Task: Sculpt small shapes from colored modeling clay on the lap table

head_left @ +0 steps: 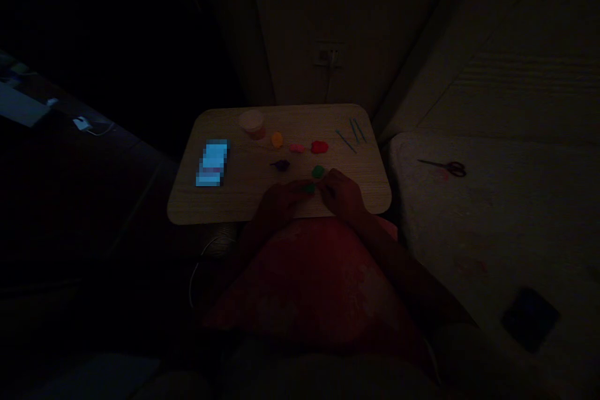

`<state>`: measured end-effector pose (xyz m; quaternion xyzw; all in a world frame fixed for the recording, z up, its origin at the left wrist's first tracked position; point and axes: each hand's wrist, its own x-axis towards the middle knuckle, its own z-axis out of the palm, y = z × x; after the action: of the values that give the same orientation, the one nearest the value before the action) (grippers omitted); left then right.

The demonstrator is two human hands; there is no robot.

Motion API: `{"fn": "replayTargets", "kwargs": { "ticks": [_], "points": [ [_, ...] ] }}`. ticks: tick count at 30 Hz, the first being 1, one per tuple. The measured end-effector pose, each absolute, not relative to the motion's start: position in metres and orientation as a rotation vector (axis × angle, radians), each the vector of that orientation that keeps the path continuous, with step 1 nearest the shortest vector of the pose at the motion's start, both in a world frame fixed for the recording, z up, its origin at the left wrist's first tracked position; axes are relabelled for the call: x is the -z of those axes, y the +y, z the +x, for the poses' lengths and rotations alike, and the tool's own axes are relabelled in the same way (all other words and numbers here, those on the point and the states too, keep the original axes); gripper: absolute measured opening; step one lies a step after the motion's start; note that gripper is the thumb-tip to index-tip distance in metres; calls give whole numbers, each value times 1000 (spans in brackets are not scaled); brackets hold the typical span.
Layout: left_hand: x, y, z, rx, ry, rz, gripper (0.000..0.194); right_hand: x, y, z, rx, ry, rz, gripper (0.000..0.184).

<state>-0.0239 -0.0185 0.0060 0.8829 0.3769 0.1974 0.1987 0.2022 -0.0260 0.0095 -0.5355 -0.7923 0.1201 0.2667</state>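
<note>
My left hand point(280, 201) rests low on the small table, its fingers closed at a small piece of green modelling clay point(309, 187). From the other side my right hand point(342, 195) meets it, fingers bent in a pinch at the same piece. Darkness hides the exact fingertip contact. Just beyond the fingers lies a larger green clay lump point(318, 171). Farther back are red clay point(319, 147), pink clay point(297, 149) and an orange clay lump point(277, 139). A dark purple clay piece point(282, 165) lies beyond my left hand.
The wooden table point(244, 200) carries a lit phone point(212, 163) at left, a tub point(252, 122) at the back and several thin sticks point(346, 141) at right. Scissors point(450, 167) lie on the pale surface right of the table. A wall socket point(329, 54) holds a plug.
</note>
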Motion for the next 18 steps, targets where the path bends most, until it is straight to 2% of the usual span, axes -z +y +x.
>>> {"fn": "replayTargets", "kwargs": {
  "ticks": [18],
  "points": [
    [-7, -22, -23, -661, 1184, 2400, 44, -5, -32, 206, -386, -1933, -1395, 15]
  ]
}}
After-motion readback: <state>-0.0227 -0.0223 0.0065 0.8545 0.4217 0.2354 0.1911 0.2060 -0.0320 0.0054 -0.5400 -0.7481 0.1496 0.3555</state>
